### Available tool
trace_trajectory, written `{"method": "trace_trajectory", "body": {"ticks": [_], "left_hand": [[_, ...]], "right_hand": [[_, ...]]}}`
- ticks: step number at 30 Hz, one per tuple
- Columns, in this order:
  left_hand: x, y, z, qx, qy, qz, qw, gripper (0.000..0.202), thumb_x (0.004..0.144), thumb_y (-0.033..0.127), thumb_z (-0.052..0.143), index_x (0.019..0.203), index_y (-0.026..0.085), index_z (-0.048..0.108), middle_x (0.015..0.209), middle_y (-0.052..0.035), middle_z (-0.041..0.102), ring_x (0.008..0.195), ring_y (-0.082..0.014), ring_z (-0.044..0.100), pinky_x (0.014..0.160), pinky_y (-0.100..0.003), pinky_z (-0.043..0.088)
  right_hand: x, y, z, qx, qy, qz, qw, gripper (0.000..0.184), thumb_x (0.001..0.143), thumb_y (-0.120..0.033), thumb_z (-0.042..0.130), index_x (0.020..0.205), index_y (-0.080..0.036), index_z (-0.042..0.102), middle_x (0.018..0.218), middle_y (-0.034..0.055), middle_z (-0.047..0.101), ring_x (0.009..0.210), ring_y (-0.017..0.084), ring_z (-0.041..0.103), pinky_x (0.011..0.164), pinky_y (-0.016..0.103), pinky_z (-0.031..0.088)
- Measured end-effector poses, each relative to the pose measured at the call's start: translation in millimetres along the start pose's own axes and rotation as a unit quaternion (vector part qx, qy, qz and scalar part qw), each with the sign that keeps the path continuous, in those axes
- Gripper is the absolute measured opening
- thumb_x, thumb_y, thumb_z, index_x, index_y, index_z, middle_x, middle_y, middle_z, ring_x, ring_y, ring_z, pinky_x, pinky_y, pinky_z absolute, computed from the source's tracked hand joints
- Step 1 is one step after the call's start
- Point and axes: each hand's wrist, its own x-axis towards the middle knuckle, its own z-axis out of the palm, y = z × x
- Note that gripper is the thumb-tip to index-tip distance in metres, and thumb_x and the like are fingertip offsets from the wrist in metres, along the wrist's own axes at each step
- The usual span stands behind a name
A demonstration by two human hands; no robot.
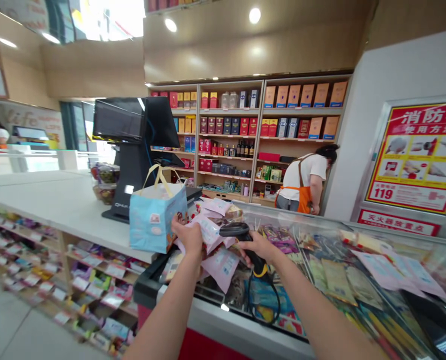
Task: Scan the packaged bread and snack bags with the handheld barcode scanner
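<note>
Grasping, left: left hand (pixel 186 236) clenched on pink packets (pixel 209 231)
Grasping, right: right hand (pixel 256 248) around black barcode scanner (pixel 234 229)
Beside left hand: blue paper bag (pixel 157 218)

White counter (pixel 58 200) w/ POS terminal (pixel 131 165) + blue tote (pixel 157 220) on top.

The left hand (pixel 187 236) is gripping pink packets (pixel 210 231) beside a blue paper bag (pixel 156 219). The right hand (pixel 258 248) is holding a black barcode scanner (pixel 234 230) over a glass display case (pixel 301 214)

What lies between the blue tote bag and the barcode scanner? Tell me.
The head view shows the left hand gripping pink packets between the blue tote bag and the barcode scanner in the right hand.
</note>
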Motion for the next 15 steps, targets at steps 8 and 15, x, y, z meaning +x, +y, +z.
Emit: {"method": "trace_trajectory", "body": {"ticks": [8,15], "left_hand": [[-21,8,-10.8,0.312,-0.134,0.178,0.923,0.039,0.075,0.009,0.051,0.108,0.023,0.068,0.144,-0.015,0.045,0.139,-0.0391,0.028,0.105,-0.065,0.022],[-45,17,-27.9,0.425,-0.338,0.219,0.811,0.049,0.089,0.05,0.042,0.122,0.02,0.063,0.126,-0.0232,0.058,0.117,-0.0418,0.052,0.089,-0.055,0.043]], "right_hand": [[4,2,3,-0.024,0.004,0.004,1.0,0.037,0.064,-0.04,0.075,0.081,-0.019,0.05,0.05,-0.0051,0.059,0.036,0.01,0.052,0.034,0.018,0.038],[-13,7,-18,-0.018,0.05,-0.004,0.999,0.037,0.066,-0.041,0.073,0.085,-0.02,0.05,0.052,-0.0051,0.059,0.038,0.011,0.052,0.035,0.019,0.039]]}}
